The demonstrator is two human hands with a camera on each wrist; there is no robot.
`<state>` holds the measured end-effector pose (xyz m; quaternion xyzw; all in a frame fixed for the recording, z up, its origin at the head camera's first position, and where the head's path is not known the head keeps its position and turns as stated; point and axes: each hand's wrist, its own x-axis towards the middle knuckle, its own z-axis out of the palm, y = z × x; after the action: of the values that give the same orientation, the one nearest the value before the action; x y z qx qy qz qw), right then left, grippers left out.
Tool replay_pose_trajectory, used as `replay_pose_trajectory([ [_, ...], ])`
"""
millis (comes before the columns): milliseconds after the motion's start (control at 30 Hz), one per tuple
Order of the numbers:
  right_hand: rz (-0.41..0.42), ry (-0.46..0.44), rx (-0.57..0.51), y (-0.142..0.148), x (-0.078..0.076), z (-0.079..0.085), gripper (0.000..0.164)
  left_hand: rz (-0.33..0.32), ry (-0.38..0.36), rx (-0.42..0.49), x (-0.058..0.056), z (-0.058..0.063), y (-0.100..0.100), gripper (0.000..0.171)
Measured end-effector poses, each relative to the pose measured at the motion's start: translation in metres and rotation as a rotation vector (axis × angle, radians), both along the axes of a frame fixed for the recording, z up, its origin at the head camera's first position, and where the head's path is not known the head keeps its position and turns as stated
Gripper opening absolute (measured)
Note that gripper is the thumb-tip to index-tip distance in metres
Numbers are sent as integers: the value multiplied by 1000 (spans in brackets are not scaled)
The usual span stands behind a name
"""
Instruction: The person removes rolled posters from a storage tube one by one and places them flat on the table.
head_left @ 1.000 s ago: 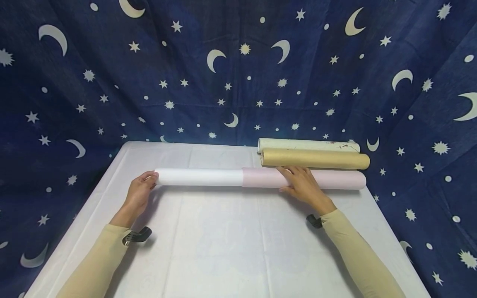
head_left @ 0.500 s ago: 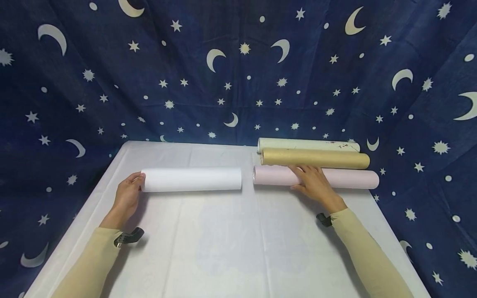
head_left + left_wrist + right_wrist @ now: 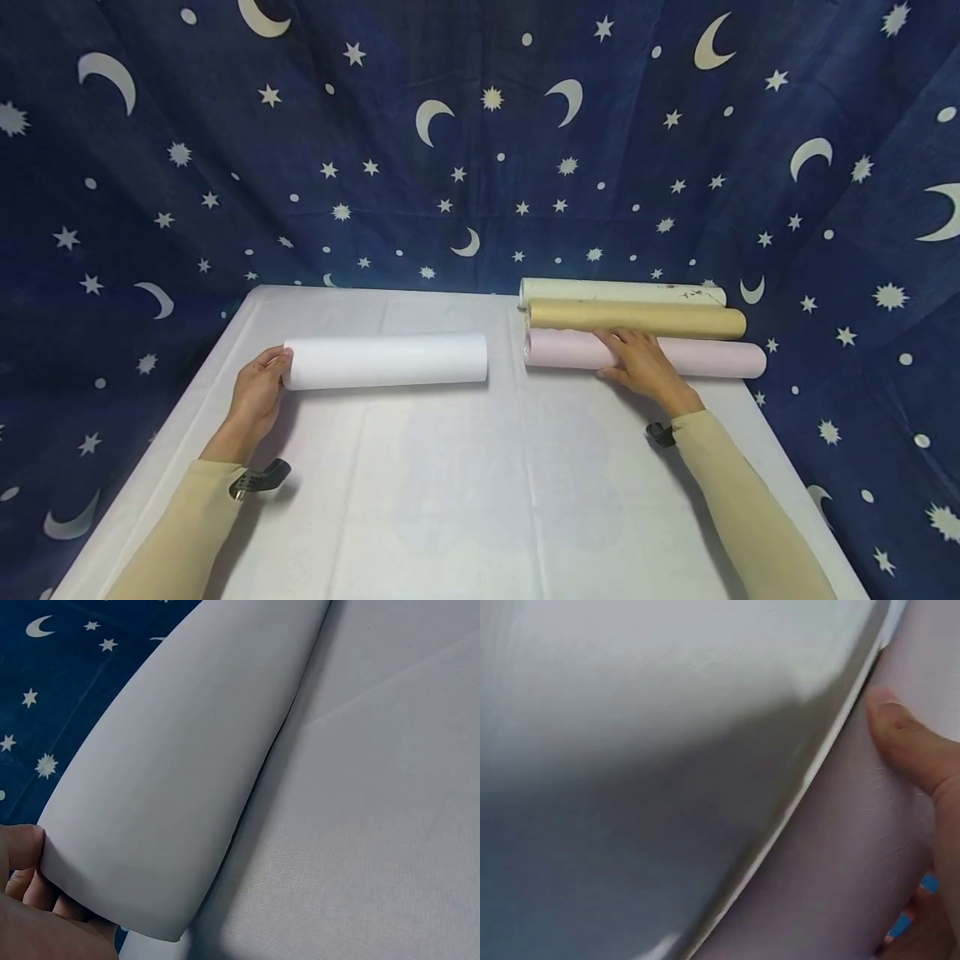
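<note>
A white paper roll point(image 3: 386, 361) lies lengthwise on the left half of the table. At its left end my left hand point(image 3: 257, 392) pinches the rim, and the left wrist view shows the thumb on the outside of the roll point(image 3: 172, 765). To the right lies a pink roll point(image 3: 720, 357), up against a gold roll point(image 3: 637, 318). My right hand point(image 3: 643, 367) grips the pink roll around its middle. In the right wrist view the thumb presses its near side, while the other fingers are mostly hidden behind it.
Behind the gold roll lies a cream roll point(image 3: 600, 290) with a small floral print. White cloth point(image 3: 450, 467) covers the table. A dark blue curtain point(image 3: 390, 208) with moons and stars hangs behind and at both sides.
The white roll has come out of the pink roll's left end and moved left with my left hand. My right hand and the pink roll have shifted right and back against the gold roll.
</note>
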<state>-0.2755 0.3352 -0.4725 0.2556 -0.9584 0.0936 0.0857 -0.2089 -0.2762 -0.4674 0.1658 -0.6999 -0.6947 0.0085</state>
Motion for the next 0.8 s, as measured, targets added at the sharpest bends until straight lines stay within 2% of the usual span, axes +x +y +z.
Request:
replay_pose_trajectory([
  [233, 19, 22, 6, 6, -4, -5, 75, -16, 38, 58, 1, 0, 2, 31],
  [400, -11, 48, 8, 4, -3, -4, 74, -24, 44, 50, 0, -1, 4, 32],
  [567, -58, 52, -19, -8, 3, 4, 73, -29, 69, 87, 0, 5, 12, 30],
  [800, -16, 162, -123, -37, 17, 20, 59, -62, 126, 107, -6, 18, 32, 29],
])
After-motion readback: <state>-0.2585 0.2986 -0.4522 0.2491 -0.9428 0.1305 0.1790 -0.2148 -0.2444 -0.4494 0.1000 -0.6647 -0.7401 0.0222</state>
